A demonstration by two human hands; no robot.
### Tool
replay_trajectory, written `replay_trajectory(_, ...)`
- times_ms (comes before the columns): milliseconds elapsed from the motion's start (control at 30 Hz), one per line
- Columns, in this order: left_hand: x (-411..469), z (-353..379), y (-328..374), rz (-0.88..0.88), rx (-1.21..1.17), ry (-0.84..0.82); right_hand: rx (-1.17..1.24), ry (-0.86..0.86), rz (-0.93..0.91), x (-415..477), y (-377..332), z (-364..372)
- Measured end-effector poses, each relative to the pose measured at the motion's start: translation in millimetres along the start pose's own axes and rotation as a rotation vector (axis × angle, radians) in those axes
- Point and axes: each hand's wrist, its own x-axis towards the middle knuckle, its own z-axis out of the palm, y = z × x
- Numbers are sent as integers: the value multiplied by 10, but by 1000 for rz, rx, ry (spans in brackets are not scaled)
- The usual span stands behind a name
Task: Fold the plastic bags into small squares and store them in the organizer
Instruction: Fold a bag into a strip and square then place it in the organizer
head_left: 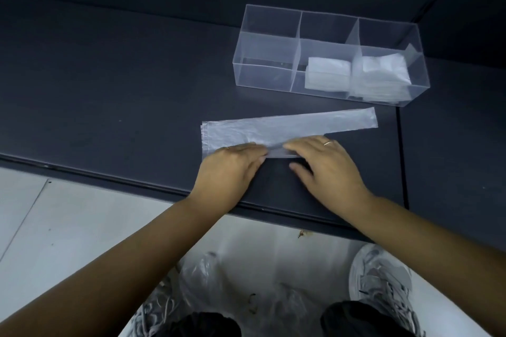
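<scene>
While the plastic bag (287, 126) is lying as a long strip on the counter (109, 90) near the organizer (262, 74), you are pressing its near edge down, left hand (232, 169) and right hand (325, 169) both flat. Folded bags (328, 74) are sitting in two compartments.

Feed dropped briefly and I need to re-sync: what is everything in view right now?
plastic bag: one, translucent, folded into a long strip on the table, under both hands
organizer: one, clear, divided, far right of the table
folded bags: two stacks, whitish, in the organizer's middle and right compartments
loose bags: a heap, clear, on the floor by the feet
table: one, dark blue-grey
floor: light grey
sneakers: two, grey-white, bottom edge
rings: two, one on each hand
left hand: flat, presses the strip's near edge
right hand: flat, presses beside it
</scene>
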Motion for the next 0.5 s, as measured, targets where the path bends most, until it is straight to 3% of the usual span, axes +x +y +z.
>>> replay_trajectory(67, 18, -85, -92, -136, -81, -68, 203, 129, 78, 43, 100, 1)
replay_trajectory(167, 61, -287, -349, -426, -416, -117, 519, 98, 344, 174, 285, -70)
replay_trajectory(333, 153, -505, -690, -754, -715, -107, 625, 85, 575, 368, 408, -52)
replay_trajectory(433, 166, -509, -781, -875, -704, -47, 563, 76, 609, 426, 404, -20)
replay_trajectory(500, 144, -465, -759, -836, -457, 134, 542, 70, 630, 468, 393, -11)
